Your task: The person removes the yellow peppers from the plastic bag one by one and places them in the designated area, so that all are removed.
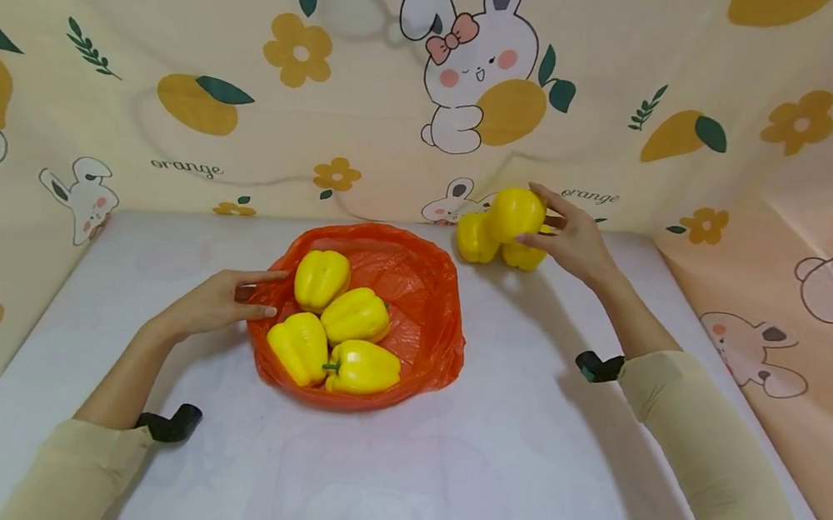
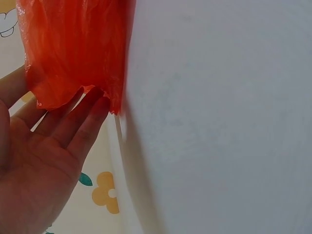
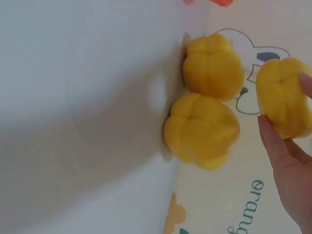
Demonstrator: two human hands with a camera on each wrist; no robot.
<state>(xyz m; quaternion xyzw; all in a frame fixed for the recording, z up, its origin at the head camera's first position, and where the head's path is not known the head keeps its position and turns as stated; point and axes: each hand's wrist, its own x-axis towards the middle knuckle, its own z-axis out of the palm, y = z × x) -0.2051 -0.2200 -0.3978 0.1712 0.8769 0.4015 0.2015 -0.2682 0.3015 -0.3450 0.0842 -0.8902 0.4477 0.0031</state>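
Observation:
A red plastic bag lies spread with its mouth up on the table, and several yellow bell peppers rest inside it. At the bag's left rim my left hand touches the plastic with fairly straight fingers; in the left wrist view some fingertips are hidden under the red film. My right hand grips another yellow bell pepper between thumb and fingers, raised at the back right. Behind and below it, two more yellow bell peppers stand side by side on the table.
A white-covered table carries everything. A cream cloth with rabbits, oranges and flowers hangs along the back and sides, close behind the two peppers. Each wrist wears a black strap mount.

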